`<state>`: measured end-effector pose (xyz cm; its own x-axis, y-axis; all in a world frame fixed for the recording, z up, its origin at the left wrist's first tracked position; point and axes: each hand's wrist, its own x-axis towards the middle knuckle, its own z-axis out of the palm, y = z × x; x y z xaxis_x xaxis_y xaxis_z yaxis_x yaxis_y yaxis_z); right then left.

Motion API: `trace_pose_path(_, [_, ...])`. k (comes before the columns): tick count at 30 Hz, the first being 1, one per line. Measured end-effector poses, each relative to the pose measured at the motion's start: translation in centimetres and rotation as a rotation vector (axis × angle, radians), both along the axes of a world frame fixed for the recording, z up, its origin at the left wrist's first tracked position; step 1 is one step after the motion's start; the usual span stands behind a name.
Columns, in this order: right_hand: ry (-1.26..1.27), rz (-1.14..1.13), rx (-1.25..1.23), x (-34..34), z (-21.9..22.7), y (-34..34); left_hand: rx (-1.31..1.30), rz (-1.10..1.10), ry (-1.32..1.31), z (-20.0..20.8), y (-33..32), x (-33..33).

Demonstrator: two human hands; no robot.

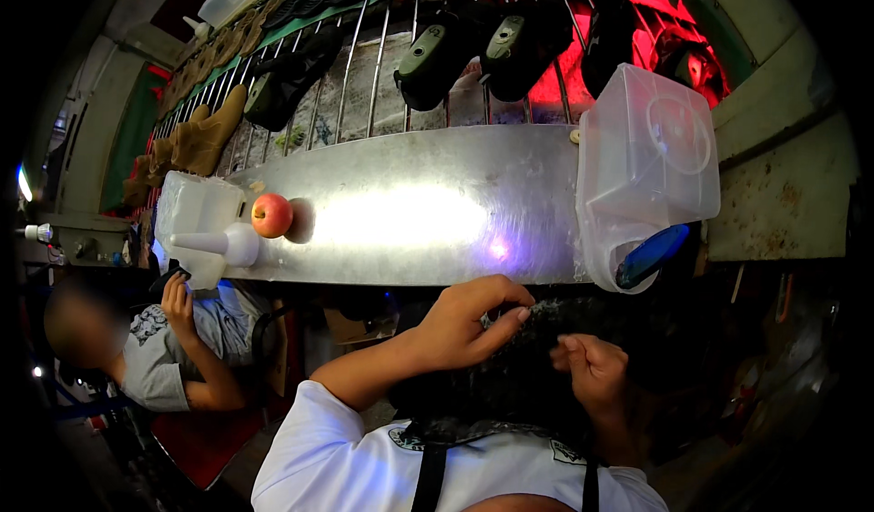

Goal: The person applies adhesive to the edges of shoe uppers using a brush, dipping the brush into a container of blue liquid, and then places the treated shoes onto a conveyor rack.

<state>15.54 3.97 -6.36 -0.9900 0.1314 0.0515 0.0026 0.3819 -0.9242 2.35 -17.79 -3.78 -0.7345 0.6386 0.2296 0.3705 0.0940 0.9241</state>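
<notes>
Just below the edge of the metal table (pixel 391 157), in front of my dark apron (pixel 464 394), are both my hands. My left hand (pixel 473 321) is closed, its bent fingers and thumb curving toward each other; anything between the tips is too small to make out. To its right, my right hand (pixel 594 366) has its fingers curled and pressed together; I cannot see what, if anything, they hold. A red apple (pixel 272 215) lies on the table's left part. The clear plastic container (pixel 628 148) at the right end has a glossy blue object (pixel 652 255) in its front opening.
A white nozzle bottle (pixel 232 243) lies by a translucent container (pixel 191 204) at left. Behind the table, a rack of metal rods (pixel 382 75) carries dark shoes on green lasts (pixel 423 52) and tan boots (pixel 218 134). A seated person (pixel 187 348) works at far left. Red light glows behind.
</notes>
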Motion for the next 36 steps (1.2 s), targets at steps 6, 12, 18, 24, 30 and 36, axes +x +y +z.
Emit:
trace_pose_path(6, [0.002,0.090,0.152,0.1,-2.9,-0.1,0.024,0.014,-0.060,-1.3,0.1,0.5])
trace_pose_path(12, [-0.154,0.035,0.293,1.9,-5.1,1.4,0.011,0.003,-0.072,-1.4,0.2,-0.1])
trace_pose_path(18, [-0.060,-0.246,0.047,1.0,-6.0,1.0,-0.080,0.122,0.116,-0.2,-0.8,-3.2])
trace_pose_path(24, [-0.153,-0.018,0.383,4.8,-1.6,5.8,-0.290,0.520,0.927,5.7,3.3,-22.5])
trace_pose_path(30, [0.359,-0.112,0.374,-0.4,6.2,6.0,-1.531,-0.155,0.603,8.8,13.5,-38.9])
trace_pose_path(36, [0.383,-0.243,0.549,-6.3,10.0,6.3,-1.572,-0.021,0.425,1.1,10.9,-45.3])
